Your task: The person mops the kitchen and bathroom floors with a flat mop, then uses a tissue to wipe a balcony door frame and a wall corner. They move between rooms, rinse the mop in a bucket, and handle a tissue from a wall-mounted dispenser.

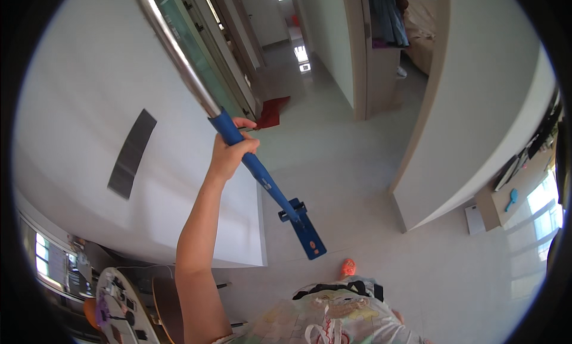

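Note:
A flat mop slants across the middle, with a silver pole (185, 64), a blue grip sleeve (265, 180) and a narrow blue mop head (310, 239). My left hand (227, 155) is closed round the blue sleeve. A finger shows past the sleeve's far side. The pole rises to the upper left, and its top end is out of the picture. Low down, the mop head hangs over or rests on the tiled floor; which one I cannot tell. A pad on its underside is not visible. My right hand is out of view.
A dark red mat (273, 112) lies in the hallway by a glass door (185, 31). White walls stand on both sides; a dark grey panel (132, 154) marks the left one. A cluttered round table (110, 284) is at lower left. My orange-red shoe (348, 266) shows below.

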`<action>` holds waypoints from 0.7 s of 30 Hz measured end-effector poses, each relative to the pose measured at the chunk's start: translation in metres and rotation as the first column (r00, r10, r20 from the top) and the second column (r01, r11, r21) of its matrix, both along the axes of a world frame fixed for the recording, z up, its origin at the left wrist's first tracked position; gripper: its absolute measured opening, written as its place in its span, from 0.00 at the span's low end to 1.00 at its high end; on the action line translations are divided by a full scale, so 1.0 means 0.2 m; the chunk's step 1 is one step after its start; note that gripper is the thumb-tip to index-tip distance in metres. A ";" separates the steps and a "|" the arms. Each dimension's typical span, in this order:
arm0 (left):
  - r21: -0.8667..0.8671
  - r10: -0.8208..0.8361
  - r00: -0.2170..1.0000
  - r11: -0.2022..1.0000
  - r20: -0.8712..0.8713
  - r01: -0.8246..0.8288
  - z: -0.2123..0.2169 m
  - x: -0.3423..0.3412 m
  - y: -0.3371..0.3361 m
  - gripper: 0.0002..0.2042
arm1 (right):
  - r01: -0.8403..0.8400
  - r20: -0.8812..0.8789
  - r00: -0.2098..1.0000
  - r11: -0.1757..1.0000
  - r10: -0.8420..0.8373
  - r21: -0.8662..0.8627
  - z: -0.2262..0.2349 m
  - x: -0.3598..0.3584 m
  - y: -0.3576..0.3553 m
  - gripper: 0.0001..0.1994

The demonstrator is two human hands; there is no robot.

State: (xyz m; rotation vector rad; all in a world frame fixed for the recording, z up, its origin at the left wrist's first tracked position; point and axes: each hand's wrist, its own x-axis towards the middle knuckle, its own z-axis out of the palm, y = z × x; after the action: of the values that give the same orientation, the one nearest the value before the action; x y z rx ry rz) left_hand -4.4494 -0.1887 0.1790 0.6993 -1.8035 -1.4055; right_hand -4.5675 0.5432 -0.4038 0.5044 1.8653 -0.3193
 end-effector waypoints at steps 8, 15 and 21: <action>-0.005 0.129 0.991 0.992 -0.035 -0.129 -0.31 -0.80 -1.57 0.14 | -0.906 -0.569 -0.342 -0.101 0.748 0.412 0.25 -2.16 -2.85 0.08; -0.071 0.179 0.983 0.982 0.042 -0.175 -0.70 -1.38 -2.87 0.14 | -0.301 -0.504 0.826 0.560 -0.252 -0.772 0.66 -2.53 -4.73 0.15; -0.052 0.265 0.958 0.964 0.112 -0.261 -0.80 -1.64 -3.64 0.15 | -0.498 -0.572 0.819 0.449 -0.036 -0.742 0.90 -2.61 -5.51 0.12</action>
State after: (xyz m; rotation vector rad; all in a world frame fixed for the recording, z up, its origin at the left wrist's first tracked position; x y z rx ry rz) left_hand -4.7767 -0.9172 0.0197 0.9821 -1.7460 -1.1723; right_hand -5.0896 -0.5583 -0.2235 -0.6602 1.9227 -1.2467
